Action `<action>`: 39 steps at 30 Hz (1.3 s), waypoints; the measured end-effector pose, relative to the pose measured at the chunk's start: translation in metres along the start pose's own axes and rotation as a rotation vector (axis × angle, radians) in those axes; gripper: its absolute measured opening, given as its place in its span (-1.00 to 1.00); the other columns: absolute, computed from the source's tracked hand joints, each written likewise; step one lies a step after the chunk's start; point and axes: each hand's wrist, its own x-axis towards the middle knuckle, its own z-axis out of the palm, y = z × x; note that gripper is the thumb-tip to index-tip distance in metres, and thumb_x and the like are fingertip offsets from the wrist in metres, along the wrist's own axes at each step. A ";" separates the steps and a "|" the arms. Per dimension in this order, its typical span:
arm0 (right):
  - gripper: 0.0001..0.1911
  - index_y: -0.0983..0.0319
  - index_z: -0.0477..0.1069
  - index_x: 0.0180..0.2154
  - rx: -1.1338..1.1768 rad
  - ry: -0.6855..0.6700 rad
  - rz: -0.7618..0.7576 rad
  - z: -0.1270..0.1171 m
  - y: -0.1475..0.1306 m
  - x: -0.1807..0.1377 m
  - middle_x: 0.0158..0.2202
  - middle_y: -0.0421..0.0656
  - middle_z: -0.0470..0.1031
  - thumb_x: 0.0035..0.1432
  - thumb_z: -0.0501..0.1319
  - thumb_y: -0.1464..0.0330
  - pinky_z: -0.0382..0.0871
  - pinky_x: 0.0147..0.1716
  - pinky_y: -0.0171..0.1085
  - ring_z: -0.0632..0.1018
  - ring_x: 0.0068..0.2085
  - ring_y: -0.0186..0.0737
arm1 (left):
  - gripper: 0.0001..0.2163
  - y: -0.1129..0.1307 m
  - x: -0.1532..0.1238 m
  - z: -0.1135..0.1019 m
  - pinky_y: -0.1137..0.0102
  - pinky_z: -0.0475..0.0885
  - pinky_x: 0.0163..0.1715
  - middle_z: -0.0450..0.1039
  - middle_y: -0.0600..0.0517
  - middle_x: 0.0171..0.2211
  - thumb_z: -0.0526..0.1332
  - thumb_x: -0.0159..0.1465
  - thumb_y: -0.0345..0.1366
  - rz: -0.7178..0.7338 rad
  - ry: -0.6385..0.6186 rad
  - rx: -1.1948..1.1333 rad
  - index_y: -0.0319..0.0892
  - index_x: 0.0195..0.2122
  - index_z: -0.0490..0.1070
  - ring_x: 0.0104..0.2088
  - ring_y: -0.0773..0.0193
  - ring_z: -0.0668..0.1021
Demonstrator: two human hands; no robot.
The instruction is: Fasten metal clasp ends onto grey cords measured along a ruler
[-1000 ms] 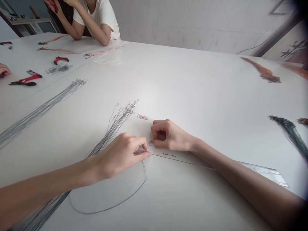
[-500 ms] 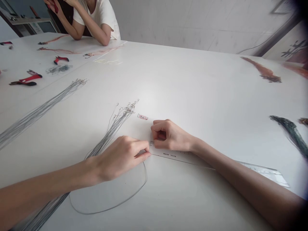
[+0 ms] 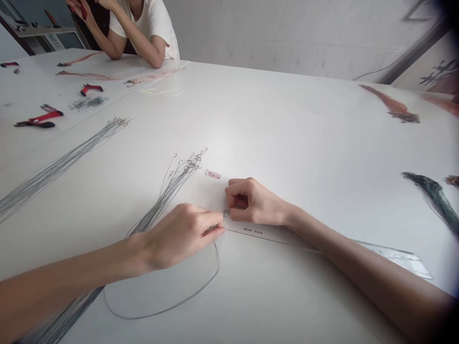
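My left hand [image 3: 182,235] is closed in a pinch at the left end of a clear ruler [image 3: 401,258] lying on the table. From beneath that hand a thin grey line [image 3: 181,302] runs out in a wide curve; its pinched part is hidden by the fingers. My right hand [image 3: 256,203] rests over the ruler near the same end, thumb and fingers curled together. Whatever it grips is too small or hidden to make out. Under my left forearm passes a bundle of grey lines [image 3: 154,212] with small hooks at its far end.
Just beyond my hands lies a small printed wrapper [image 3: 213,174]. A second hooked bundle [image 3: 68,156] is at left, with red-handled pliers [image 3: 45,116] behind it. Reddish [image 3: 389,102] and dark bundles [image 3: 432,196] lie at right. Another person [image 3: 143,36] leans on the far table.
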 end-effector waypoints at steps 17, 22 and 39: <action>-0.89 0.29 0.18 -0.66 0.001 0.004 0.007 0.000 0.000 0.000 -0.56 -0.26 0.15 -0.21 0.10 0.51 0.04 -0.59 -0.40 0.17 -0.54 -0.45 | -0.70 -0.007 -0.002 0.005 0.43 -0.10 -0.61 -0.13 0.18 -0.64 0.01 0.28 -0.44 0.084 0.053 -0.001 -0.20 -0.55 -0.09 -0.60 0.46 -0.02; -0.90 0.29 0.18 -0.66 0.001 0.006 0.002 0.000 -0.001 0.000 -0.56 -0.26 0.14 -0.21 0.09 0.52 0.03 -0.59 -0.40 0.16 -0.54 -0.45 | -0.73 -0.006 -0.002 0.005 0.44 -0.07 -0.61 -0.11 0.18 -0.64 0.01 0.29 -0.44 0.107 0.049 0.040 -0.20 -0.56 -0.02 -0.60 0.46 -0.01; -0.90 0.29 0.19 -0.66 0.002 0.007 0.002 0.001 0.000 0.000 -0.56 -0.26 0.15 -0.21 0.10 0.53 0.05 -0.58 -0.39 0.18 -0.53 -0.45 | -0.76 -0.007 -0.002 0.003 0.45 -0.02 -0.60 -0.03 0.18 -0.63 0.01 0.29 -0.44 0.150 0.033 0.104 -0.23 -0.54 0.18 -0.59 0.45 0.02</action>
